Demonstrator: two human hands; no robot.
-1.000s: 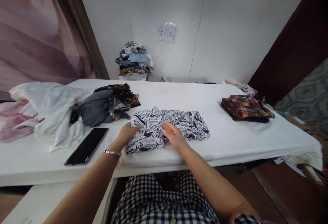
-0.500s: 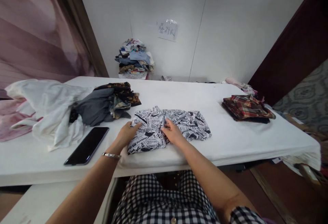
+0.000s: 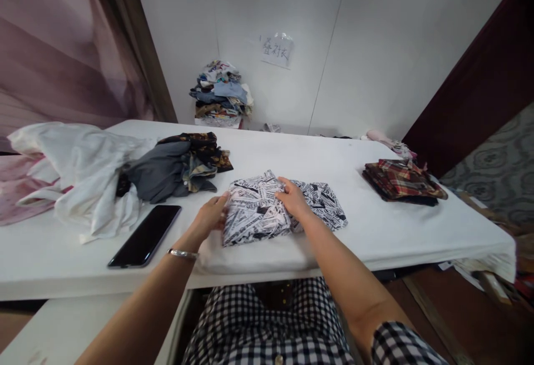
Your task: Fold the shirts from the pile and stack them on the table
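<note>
In front of me a shirt (image 3: 254, 217) with black-and-white newspaper print lies on the table, its left part folded over in layers. My left hand (image 3: 207, 217), a silver bangle on its wrist, grips the left edge, with some fingertips hidden by the cloth. On the upper right of the folded part, my right hand (image 3: 294, 201) pinches the cloth between thumb and fingers. The rest of the shirt spreads out to the right, partly behind my right hand and forearm.
A black phone (image 3: 145, 236) lies left of my hand. Crumpled grey (image 3: 161, 171) and white garments (image 3: 89, 173) are behind it. Folded plaid clothes (image 3: 403, 180) stand at the right of the white table (image 3: 292, 151). A clothes pile (image 3: 223, 95) rises by the wall.
The folded left part of the shirt has shifted right over the rest. Both hands have moved right with it, and the right hand sits slightly farther from me.
</note>
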